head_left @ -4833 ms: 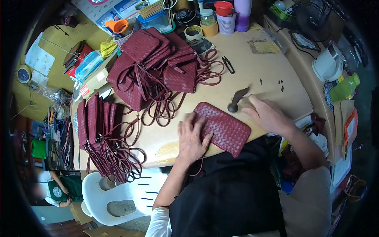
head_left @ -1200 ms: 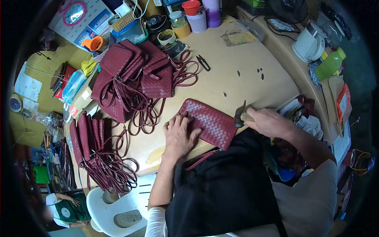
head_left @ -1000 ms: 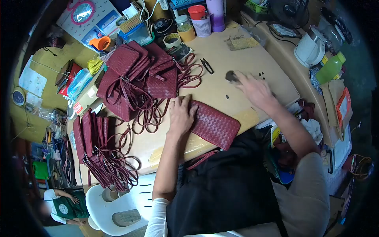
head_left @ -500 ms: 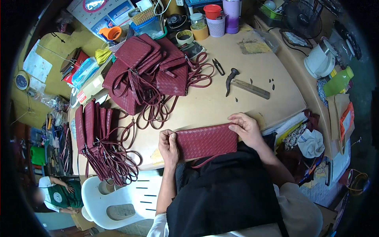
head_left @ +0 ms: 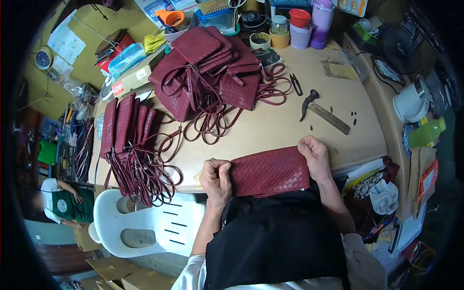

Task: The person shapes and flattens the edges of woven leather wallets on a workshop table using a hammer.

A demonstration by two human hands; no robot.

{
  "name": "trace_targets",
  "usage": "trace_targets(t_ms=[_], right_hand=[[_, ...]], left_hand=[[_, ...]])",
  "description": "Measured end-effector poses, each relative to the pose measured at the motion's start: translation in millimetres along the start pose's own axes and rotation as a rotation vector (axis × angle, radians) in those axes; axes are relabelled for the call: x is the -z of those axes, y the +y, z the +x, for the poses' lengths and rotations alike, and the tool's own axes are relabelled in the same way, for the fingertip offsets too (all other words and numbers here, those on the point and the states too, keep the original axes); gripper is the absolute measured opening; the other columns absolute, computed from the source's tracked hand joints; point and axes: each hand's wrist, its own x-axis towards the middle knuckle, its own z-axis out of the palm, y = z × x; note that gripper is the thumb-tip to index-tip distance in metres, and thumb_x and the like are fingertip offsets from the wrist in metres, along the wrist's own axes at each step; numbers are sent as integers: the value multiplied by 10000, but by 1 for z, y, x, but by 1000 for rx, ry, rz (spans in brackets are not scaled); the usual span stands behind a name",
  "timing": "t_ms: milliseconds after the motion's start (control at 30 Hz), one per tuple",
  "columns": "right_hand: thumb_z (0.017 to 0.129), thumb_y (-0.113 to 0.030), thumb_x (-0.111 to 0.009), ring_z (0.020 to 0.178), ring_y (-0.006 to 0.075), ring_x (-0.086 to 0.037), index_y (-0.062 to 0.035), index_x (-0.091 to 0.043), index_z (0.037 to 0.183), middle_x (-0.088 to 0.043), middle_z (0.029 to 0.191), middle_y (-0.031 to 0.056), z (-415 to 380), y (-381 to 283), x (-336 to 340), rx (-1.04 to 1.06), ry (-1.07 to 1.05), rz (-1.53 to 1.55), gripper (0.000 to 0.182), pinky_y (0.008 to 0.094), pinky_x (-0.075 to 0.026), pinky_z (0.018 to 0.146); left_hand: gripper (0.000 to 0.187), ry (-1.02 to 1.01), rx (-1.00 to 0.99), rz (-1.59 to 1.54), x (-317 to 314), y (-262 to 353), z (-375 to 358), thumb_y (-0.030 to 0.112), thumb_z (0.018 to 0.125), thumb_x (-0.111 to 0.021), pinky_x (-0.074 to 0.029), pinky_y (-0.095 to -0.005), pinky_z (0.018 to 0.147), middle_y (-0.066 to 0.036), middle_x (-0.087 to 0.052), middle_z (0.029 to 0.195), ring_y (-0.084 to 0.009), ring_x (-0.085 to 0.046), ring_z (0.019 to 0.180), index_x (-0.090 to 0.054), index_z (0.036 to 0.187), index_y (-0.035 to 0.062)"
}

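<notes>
Your left hand [head_left: 216, 181] and right hand [head_left: 316, 157] are pinching the pouch [head_left: 270, 173]; any uneven pull is risking a warped weave.

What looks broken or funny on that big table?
The table has a rough, yellowish-brown patch near its far right corner, as if the surface wore away. Small dark marks dot it near the hammer; they could be nicks or stains, I can't tell. I see no damage on the held woven pouch.
</notes>
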Motion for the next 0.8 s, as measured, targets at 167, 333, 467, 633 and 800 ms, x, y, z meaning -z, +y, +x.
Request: trace_targets(t_ms=[167, 333, 467, 633, 800], right_hand=[[892, -55, -604, 673, 127, -592, -8, -606, 888, -627, 731, 71, -2, -29, -1, 93, 34, -329, 48, 262, -471, 662], [856, -119, -641, 985, 286, -604, -31, -600, 1091, -633, 996, 123, 18, -36, -5, 271, 31, -786, 255, 390, -450, 868], [864, -199, -626, 1204, 293, -485, -16, -528, 1242, -558, 1225, 144, 7, -20, -43, 513, -240, -1000, 431, 457, -324, 1028], [882, -234, -604, 1207, 279, -468, -85, -630, 1193, -547, 1239, 138, 2, -24, -30, 428, -240, -1151, 347, 416, -302, 1046], [844, -198, -647, 1006, 274, -516, -118, -657, 1152, -545, 985, 80, 9, -16, 1, 276, -156, -1090, 318, 426, -388, 861]], left_hand=[[125, 2, -74, -10, 1, -13, -2, 42, 892, -642, -435, -261, 560, -92, -568, 660, -162, -517, 556, -546, 830, -7], [233, -213, -77, 433, -21, -20, 30, 33, 835, -650, -481, -396, 736, -172, -599, 933, -310, -590, 810, -558, 1047, 2], [459, -493, -265, 341, -54, -5, 16, 71, 824, -629, -402, -444, 966, -189, -542, 1229, -359, -511, 1127, -520, 1268, 28], [429, -568, -229, 542, -34, -12, 6, 181, 865, -616, -403, -418, 939, -127, -567, 1225, -309, -528, 1105, -562, 1272, 56], [346, -533, -14, 543, -13, -21, 16, 125, 811, -687, -447, -398, 837, -134, -590, 1040, -307, -558, 982, -630, 1143, 49]])
